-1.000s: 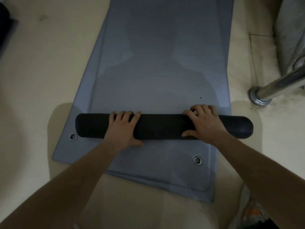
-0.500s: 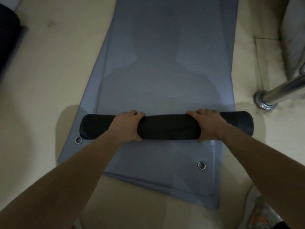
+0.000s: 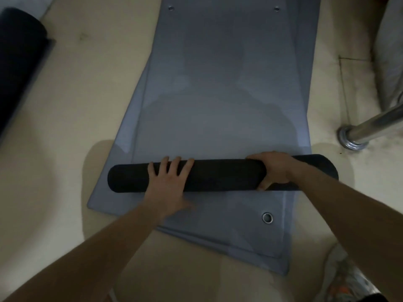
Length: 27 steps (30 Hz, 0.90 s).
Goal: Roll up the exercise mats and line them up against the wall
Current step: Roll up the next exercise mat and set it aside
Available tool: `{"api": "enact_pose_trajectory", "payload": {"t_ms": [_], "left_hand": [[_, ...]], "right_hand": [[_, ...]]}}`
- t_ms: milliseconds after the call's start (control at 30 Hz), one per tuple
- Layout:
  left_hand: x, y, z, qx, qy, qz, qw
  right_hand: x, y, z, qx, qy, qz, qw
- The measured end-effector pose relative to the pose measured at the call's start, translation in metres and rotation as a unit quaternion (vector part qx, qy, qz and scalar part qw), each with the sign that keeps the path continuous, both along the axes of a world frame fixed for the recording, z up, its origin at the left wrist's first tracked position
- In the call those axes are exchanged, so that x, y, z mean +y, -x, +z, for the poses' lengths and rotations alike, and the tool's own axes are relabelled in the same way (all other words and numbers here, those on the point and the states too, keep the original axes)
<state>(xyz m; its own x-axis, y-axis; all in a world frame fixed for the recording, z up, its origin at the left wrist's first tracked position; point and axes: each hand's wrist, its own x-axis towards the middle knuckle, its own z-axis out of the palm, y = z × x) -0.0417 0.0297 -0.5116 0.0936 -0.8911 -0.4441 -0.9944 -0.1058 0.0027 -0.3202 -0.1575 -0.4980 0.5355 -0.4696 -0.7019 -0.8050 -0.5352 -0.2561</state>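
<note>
**Mat roll (image 3: 222,175) gripped crosswise on flat grey-blue mats (image 3: 229,94)**

Mat roll, black and tube-shaped, lies crosswise on the stacked flat grey-blue mats, which are spread on a pale floor (image 3: 76,105). The left hand (image 3: 168,184) rests on top of the roll, left of its middle, with fingers straight and spread. The right hand (image 3: 274,171) wraps the roll near its right end, fingers curled over the far side. On the roll's near side, a metal eyelet (image 3: 267,217) sits in the top mat. Beyond the roll's right end stands a shiny metal pole (image 3: 370,125). Well off to the roll's far left lies a second dark roll (image 3: 19,57).
</note>
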Motion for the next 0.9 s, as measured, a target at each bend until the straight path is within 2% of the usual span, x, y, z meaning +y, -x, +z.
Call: {"api": "enact_pose_trajectory", "payload": {"t_ms": [67, 133, 200, 267, 300, 400, 467, 600, 667, 733, 833, 900], "left_hand": [[-0.002, 0.000, -0.009, -0.007, 0.011, -0.001, 1.000], [-0.027, -0.014, -0.015, 0.016, 0.011, 0.015, 1.000], [-0.064, -0.033, -0.012, 0.077, -0.047, 0.017, 0.996], [-0.085, -0.045, -0.006, 0.118, -0.088, 0.011, 0.989], [-0.086, -0.046, -0.007, 0.120, -0.078, 0.008, 0.990], [-0.059, -0.038, -0.013, 0.082, 0.044, 0.005, 0.996], [-0.043, -0.032, -0.021, 0.072, 0.090, 0.008, 0.993], [-0.068, -0.044, -0.017, 0.107, 0.036, 0.021, 0.993], [-0.075, -0.048, -0.015, 0.107, 0.056, 0.027, 0.992], [-0.070, -0.047, -0.017, 0.088, 0.108, 0.017, 0.990], [-0.057, -0.043, -0.030, 0.010, 0.118, -0.038, 0.992], [-0.063, -0.044, -0.028, 0.006, 0.116, -0.028, 0.993]], "right_hand": [[-0.013, -0.010, -0.001, 0.005, 0.012, 0.014, 1.000], [-0.008, -0.009, -0.001, -0.002, 0.096, 0.013, 0.995], [0.009, 0.002, -0.005, -0.019, 0.208, 0.032, 0.978], [0.025, 0.008, -0.017, -0.049, 0.280, 0.050, 0.957], [0.024, 0.007, -0.022, -0.058, 0.288, 0.050, 0.954], [0.009, -0.003, -0.026, -0.041, 0.272, 0.052, 0.960], [0.014, -0.002, -0.027, -0.037, 0.294, 0.061, 0.953], [0.031, -0.002, -0.044, -0.002, 0.328, 0.066, 0.942], [0.014, -0.013, -0.043, 0.005, 0.329, 0.051, 0.943], [-0.011, -0.022, -0.036, -0.001, 0.309, 0.061, 0.949], [-0.041, -0.032, -0.026, 0.015, 0.247, 0.085, 0.965], [-0.046, -0.039, -0.018, 0.029, 0.221, 0.079, 0.972]]}}
